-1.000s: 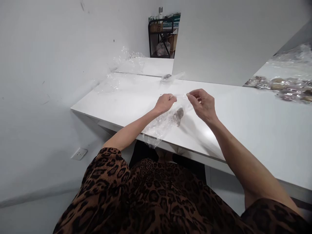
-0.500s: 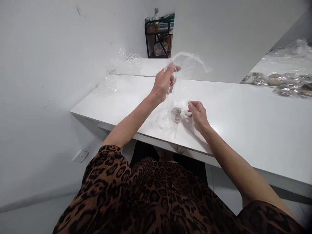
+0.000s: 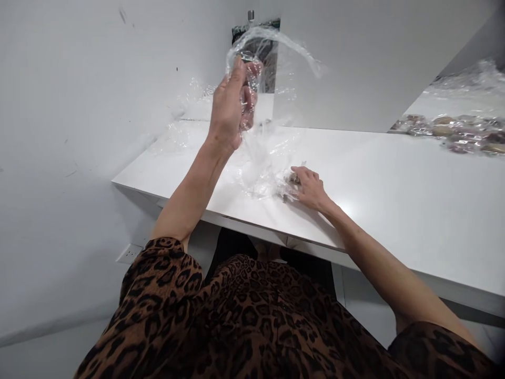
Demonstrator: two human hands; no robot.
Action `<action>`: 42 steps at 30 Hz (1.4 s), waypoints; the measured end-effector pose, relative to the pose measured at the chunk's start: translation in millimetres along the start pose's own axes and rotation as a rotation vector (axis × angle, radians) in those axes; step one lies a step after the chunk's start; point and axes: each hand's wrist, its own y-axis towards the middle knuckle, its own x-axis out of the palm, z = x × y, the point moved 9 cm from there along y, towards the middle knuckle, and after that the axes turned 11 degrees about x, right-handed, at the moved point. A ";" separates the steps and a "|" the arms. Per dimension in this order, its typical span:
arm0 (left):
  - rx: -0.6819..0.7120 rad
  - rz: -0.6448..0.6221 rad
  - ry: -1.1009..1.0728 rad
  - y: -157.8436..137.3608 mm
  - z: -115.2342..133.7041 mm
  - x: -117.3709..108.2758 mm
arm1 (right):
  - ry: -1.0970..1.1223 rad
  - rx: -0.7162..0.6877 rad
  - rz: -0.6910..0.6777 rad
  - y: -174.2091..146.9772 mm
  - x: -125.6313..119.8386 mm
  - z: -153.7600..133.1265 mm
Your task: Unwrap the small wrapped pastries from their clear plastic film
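Note:
My left hand (image 3: 229, 102) is raised above the table, its fingers closed on clear plastic wrap (image 3: 262, 171). One strand of the film arcs over the fingers to the right, and the rest hangs down to the tabletop. Low over the table, my right hand (image 3: 311, 188) curls around a small brownish object (image 3: 293, 179) at the lower end of the film. Fingers and crumpled plastic partly hide that object, so its kind is unclear.
The white table (image 3: 394, 210) meets a wall on the left. More crumpled clear film (image 3: 173, 137) lies at its left end. Several plastic-wrapped items (image 3: 465, 134) are at the far right. Behind the table stands a dark rack (image 3: 270, 58), partly covered by the film.
My left hand has risen and moved left, stretching the plastic wrap upward. My right hand has shifted slightly left and down, closing over the small brownish object.

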 end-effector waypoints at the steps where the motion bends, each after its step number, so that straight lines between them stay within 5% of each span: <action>1: -0.005 0.024 -0.004 0.1 -0.5 -8.8 | -0.091 -0.016 -0.023 -1.0 4.7 -1.7; 10: -0.021 0.164 -0.025 -9.2 -20.8 -73.9 | -0.386 -0.098 0.032 -6.2 28.0 -39.8; 15: -0.056 0.188 -0.037 -22.2 -37.4 -98.0 | -0.490 -0.276 0.040 -10.9 32.7 -55.5; 24: -0.162 0.202 0.066 -61.1 -56.3 -147.1 | -0.668 -0.222 -0.050 -26.9 -4.2 -1.8; 29: -0.233 0.279 0.167 -83.6 -56.4 -168.7 | -0.572 -0.142 0.117 -9.3 -62.7 58.9; 35: -0.282 0.321 0.228 -96.5 -63.6 -178.2 | -0.469 0.150 0.458 45.8 -205.5 148.3; 37: -0.289 0.303 0.245 -98.8 -65.3 -174.3 | -0.378 0.233 0.564 56.6 -231.6 163.5; 39: -0.292 0.262 0.262 -101.5 -65.3 -166.1 | -0.318 0.245 0.544 63.7 -222.0 158.1; 42: -0.281 0.144 0.257 -107.3 -63.1 -141.9 | -0.221 0.127 0.331 57.6 -153.3 104.9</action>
